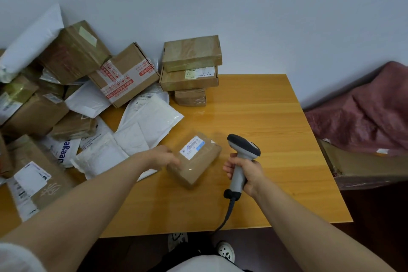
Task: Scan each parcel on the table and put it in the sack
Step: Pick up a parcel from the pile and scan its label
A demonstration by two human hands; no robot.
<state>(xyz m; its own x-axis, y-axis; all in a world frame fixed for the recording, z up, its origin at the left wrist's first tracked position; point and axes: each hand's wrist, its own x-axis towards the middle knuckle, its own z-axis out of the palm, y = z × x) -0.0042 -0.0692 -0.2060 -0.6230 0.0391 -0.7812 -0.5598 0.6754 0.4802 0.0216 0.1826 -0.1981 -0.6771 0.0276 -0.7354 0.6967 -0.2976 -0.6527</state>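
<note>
The right hand point(244, 171) is holding the scanner point(241, 157) near the front edge of the surface point(276, 139). Its grip is clamped around the grey handle, and the dark head is sticking up and leaning to the left. A black cord point(227, 214) is hanging from the handle over the front edge.

Just to the left of the scanner, a small brown parcel point(195, 160) is lying in the middle of the surface. The left hand point(164, 157) is touching its left side. The picture is blurry there, so I cannot tell if that grip is closed on the parcel or only resting on it.

This is the part that matters most. The parcel is lying to the left of the scanner, close by, and its long side is running from the near left to the far right. The white label point(192, 147) is sitting on the far end, facing up. The scanner head is right beside that end, so I think it only needs to tip down and left to read the label.

Farther back, a heap of boxes and white bags point(92, 104) is filling the left side, up to the far left corner. A stack of flat boxes point(191, 66) is sitting at the far edge by the wall.

Off the right edge, a red sack point(364, 112) is lying over a box. The right hand is nearer to it, but that hand is busy with the scanner.
</note>
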